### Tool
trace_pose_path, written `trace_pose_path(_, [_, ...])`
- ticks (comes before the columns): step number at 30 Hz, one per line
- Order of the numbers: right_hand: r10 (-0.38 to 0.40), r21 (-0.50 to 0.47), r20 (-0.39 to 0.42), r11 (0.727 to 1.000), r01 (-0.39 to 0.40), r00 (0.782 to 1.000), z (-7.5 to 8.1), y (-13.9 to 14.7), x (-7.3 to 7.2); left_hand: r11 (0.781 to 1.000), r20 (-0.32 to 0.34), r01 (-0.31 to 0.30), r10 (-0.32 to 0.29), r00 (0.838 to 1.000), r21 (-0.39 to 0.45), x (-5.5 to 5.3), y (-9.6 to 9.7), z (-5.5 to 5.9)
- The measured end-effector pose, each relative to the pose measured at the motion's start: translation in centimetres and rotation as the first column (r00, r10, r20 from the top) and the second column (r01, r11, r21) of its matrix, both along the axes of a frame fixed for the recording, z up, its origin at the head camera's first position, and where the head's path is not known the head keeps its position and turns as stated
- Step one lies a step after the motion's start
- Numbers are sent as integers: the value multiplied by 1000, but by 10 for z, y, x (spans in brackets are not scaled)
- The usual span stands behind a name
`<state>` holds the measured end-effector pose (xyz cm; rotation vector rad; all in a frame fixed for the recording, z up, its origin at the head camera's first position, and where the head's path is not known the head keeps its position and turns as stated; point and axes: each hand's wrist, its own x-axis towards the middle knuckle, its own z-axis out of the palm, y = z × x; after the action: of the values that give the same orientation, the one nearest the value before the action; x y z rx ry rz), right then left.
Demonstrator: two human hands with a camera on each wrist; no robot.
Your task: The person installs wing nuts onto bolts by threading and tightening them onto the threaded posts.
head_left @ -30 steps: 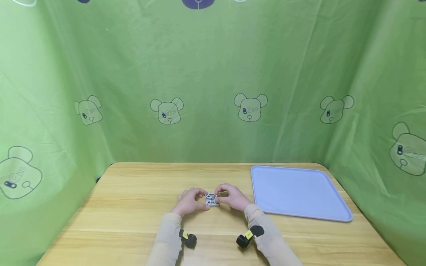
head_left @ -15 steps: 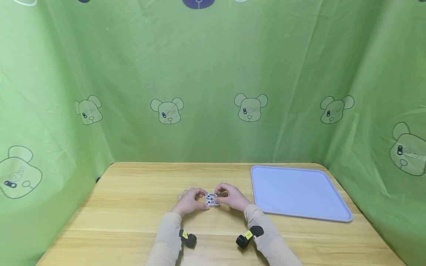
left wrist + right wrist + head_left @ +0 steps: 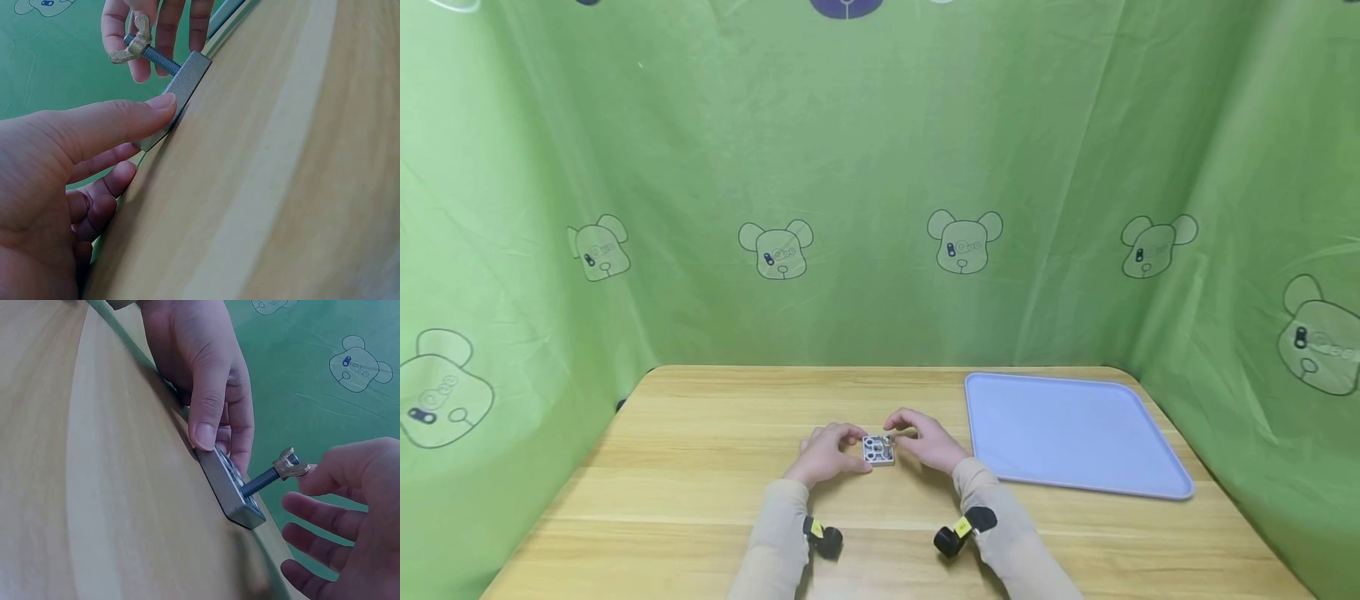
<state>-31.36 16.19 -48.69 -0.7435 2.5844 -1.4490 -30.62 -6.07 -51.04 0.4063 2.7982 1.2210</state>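
Observation:
A small square grey metal block (image 3: 871,461) with several round holes sits on the wooden table. My left hand (image 3: 827,454) grips its left side, with the thumb (image 3: 147,119) pressed along the near edge. From the block's right part rises a threaded bolt (image 3: 162,60), carrying a brass wing nut (image 3: 289,465) close to its top end. Beside the nut is my right hand (image 3: 928,440), thumb and forefinger spread apart. In the right wrist view one fingertip of it meets a wing of the nut, while the other fingers extend loosely below.
A pale lavender tray (image 3: 1067,433) lies at the right of the wooden table (image 3: 722,533). A green curtain (image 3: 865,325) with bear-head outlines surrounds the table at the back and sides. Each sleeve bears a strapped black wrist camera (image 3: 951,542).
My right thumb and forefinger have parted and drawn slightly off the bolt, which now shows between them in the head view. My left hand and the block have stayed put.

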Motion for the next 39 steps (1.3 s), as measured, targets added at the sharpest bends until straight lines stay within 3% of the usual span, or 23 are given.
trace_pose_path(7, [44,-21,33,999,-43,999,-3,0,-1,1000,2,7,-7,1000,2,0,0,0])
trace_pose_path(14, [62,16,-10,998,-62,998,-5,0,-3,1000,-5,7,-7,1000,-17,1,1,1])
trace_pose_path(39, [-17,28,7,999,17,1000,-8,-5,-2,1000,5,1,-1,1000,-4,2,0,2])
